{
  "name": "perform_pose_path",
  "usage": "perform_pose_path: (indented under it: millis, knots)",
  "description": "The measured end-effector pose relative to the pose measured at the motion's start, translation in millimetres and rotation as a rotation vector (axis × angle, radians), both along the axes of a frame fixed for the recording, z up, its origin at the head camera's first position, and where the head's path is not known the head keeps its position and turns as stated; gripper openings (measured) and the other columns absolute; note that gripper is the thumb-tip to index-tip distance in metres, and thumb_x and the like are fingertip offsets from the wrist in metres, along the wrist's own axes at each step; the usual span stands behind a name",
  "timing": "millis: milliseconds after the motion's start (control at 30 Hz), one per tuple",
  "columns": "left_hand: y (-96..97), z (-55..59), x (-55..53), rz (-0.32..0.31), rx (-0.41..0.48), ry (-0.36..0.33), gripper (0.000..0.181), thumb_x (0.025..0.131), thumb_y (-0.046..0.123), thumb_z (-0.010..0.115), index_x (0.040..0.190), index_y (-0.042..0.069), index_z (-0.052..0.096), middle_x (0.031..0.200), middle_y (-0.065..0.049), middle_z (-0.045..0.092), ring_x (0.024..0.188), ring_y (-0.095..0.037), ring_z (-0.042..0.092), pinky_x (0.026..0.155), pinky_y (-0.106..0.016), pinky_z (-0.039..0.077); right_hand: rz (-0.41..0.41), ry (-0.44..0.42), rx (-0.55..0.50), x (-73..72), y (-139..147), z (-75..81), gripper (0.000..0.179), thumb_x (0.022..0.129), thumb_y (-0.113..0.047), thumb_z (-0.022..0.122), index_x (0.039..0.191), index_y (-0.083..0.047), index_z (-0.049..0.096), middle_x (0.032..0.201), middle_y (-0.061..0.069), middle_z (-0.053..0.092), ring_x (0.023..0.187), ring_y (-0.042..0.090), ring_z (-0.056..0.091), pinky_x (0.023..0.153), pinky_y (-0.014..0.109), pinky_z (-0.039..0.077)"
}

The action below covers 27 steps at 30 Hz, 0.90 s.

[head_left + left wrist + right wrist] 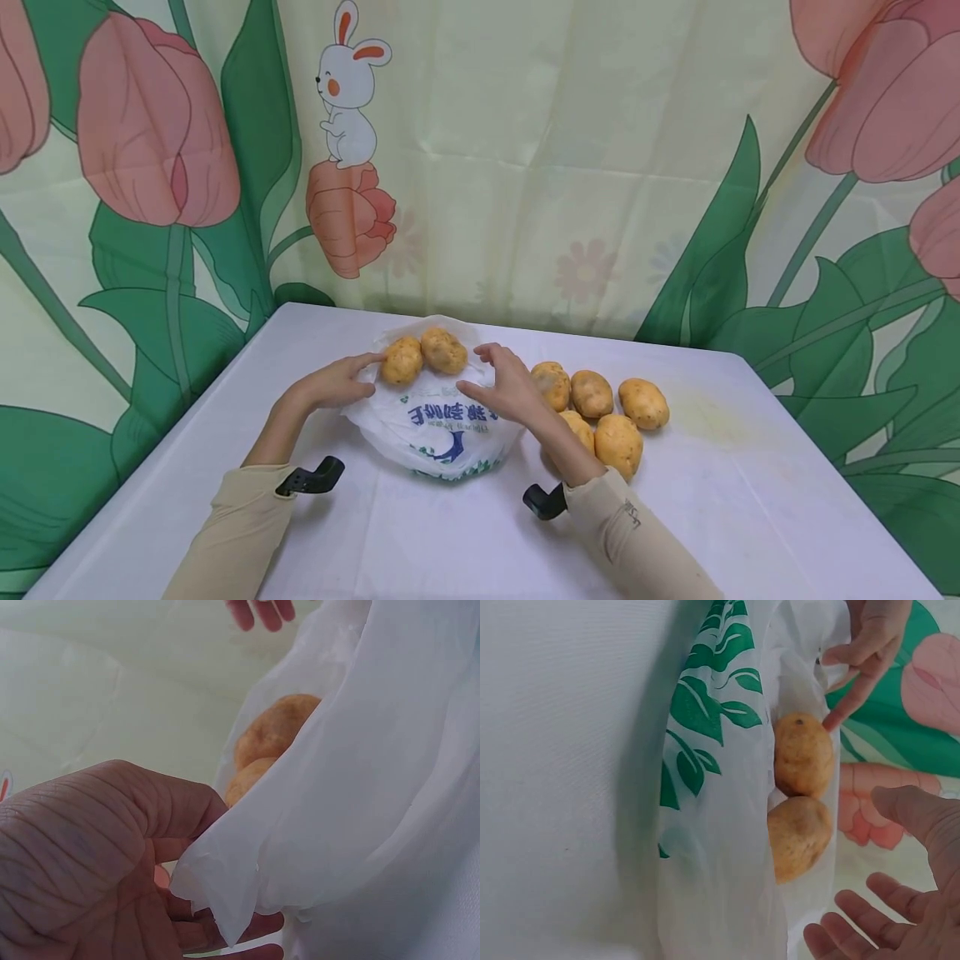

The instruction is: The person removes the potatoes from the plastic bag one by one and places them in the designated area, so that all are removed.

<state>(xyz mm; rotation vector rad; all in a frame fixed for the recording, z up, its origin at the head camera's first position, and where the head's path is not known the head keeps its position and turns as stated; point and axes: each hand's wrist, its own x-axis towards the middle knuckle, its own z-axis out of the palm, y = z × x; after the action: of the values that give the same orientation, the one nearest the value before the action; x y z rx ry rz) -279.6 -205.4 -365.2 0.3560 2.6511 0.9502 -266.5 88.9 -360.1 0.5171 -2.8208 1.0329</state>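
Note:
A white plastic bag (465, 454) with blue lettering and green leaf prints lies on the table. Two potatoes, one at left (401, 362) and one at right (444, 350), sit together at its mouth. The left hand (333, 385) is at the bag's left side, its forefinger reaching to the left potato and its thumb spread apart. In the left wrist view, a loose corner of the bag (221, 881) lies across this hand's fingers, partly hiding them. The right hand (508, 387) hovers at the bag's right side, fingers spread and bent, holding nothing.
Several more potatoes (618, 446) lie in a group right of the bag, partly behind the right forearm. A white cloth (420, 550) covers the table. Behind it hangs a curtain (525, 167) printed with tulips and a rabbit. Black camera mounts are on both wrists.

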Motion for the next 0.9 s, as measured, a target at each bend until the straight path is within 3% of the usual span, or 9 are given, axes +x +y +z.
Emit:
perform_pose_path:
  millis: [433, 733, 900]
  knots:
    - [-3.0, -0.8, -0.5, 0.004, 0.006, 0.004, 0.065, 0.098, 0.014, 0.055, 0.158, 0.002, 0.034, 0.160, -0.032, 0.029, 0.148, -0.050, 0.027, 0.117, -0.066, 0.027, 0.041, -0.002, 0.004, -14.2, -17, -1.4, 0.063, 0.089, -0.028, 0.078, 0.139, 0.001, 0.053, 0.135, 0.023, 0.060, 0.126, 0.038, 0.055, 0.104, 0.051, 0.046]
    - [-2.7, -3.6, -2.6, 0.000, -0.003, 0.026, 0.072, 0.093, 0.010, 0.062, 0.158, 0.002, 0.033, 0.159, -0.032, 0.033, 0.140, -0.045, 0.039, 0.115, -0.063, 0.033, 0.026, -0.046, 0.018, -23.7, -27, -0.3, 0.064, 0.091, -0.033, 0.077, 0.141, -0.001, 0.053, 0.136, 0.021, 0.060, 0.125, 0.036, 0.056, 0.104, 0.050, 0.047]
    - [-2.9, -3.0, -2.2, -0.009, -0.005, 0.037, 0.075, 0.090, 0.007, 0.064, 0.158, 0.000, 0.033, 0.158, -0.032, 0.034, 0.141, -0.046, 0.039, 0.116, -0.063, 0.033, 0.018, -0.054, 0.021, -29.6, -30, 2.0, 0.063, 0.091, -0.033, 0.077, 0.140, -0.002, 0.053, 0.135, 0.021, 0.060, 0.123, 0.036, 0.056, 0.102, 0.050, 0.048]
